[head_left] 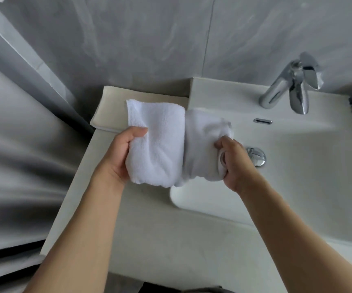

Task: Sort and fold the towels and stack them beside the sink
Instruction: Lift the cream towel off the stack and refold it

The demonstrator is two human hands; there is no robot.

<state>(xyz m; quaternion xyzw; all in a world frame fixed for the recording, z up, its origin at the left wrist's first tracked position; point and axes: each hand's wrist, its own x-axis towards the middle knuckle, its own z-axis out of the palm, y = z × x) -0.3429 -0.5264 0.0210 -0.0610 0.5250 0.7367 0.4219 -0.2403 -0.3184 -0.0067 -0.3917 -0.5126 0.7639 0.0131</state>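
Both hands' fingers grip a fluffy white towel [160,142], left hand [120,153] and right hand [238,163] at opposite ends.

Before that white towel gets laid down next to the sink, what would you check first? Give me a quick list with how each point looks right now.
1. Left hand holds the white towel: ok, thumb on top at its left edge.
2. Right hand holds the towel's other end: ok, fingers curled into bunched cloth.
3. Fold is neat: not ok, the right half is crumpled and hangs over the sink basin.
4. Landing spot ready: ok, a cream folded towel lies flat on the counter left of the basin, partly under the white one.
5. Towel clear of the faucet: ok, they are apart.
6. Basin dry: cannot tell.
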